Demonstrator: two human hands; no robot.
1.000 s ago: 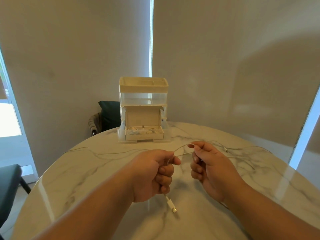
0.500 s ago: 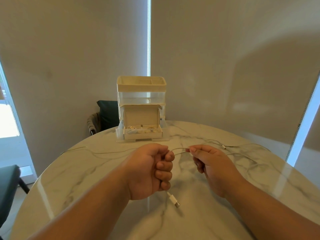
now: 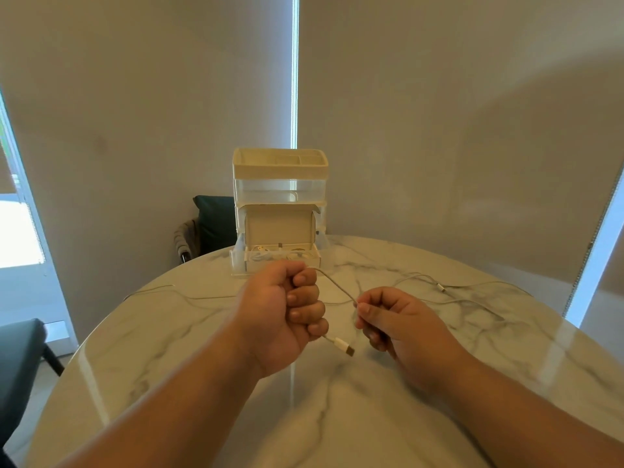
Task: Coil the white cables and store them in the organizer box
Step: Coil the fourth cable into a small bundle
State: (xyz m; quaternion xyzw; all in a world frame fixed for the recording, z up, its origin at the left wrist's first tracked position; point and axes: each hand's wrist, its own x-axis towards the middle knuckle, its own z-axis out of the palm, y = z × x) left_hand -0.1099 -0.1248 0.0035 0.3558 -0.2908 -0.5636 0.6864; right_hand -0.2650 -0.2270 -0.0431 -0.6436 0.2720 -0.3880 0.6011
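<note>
My left hand [image 3: 287, 309] is a fist gripping a white cable [image 3: 337, 285]; the cable's USB plug [image 3: 342, 346] hangs out below the fist. My right hand [image 3: 391, 319] pinches the same cable between thumb and forefinger a short way to the right. From there the cable trails off across the marble table [image 3: 169, 349] to the right. A second thin white cable [image 3: 189, 295] lies on the table to the left. The white organizer box [image 3: 280, 184] stands at the table's far edge, its bottom drawer [image 3: 282, 258] pulled open with coiled cables inside.
A dark chair back [image 3: 214, 221] stands behind the table next to the organizer. Another dark seat [image 3: 17, 352] is at the left edge. Loose cable loops with a small connector [image 3: 440, 288] lie on the right side of the table.
My right hand has slid rightward and a little lower along the cable, away from my left fist, widening the gap. The plug under the left fist has swung to the right.
</note>
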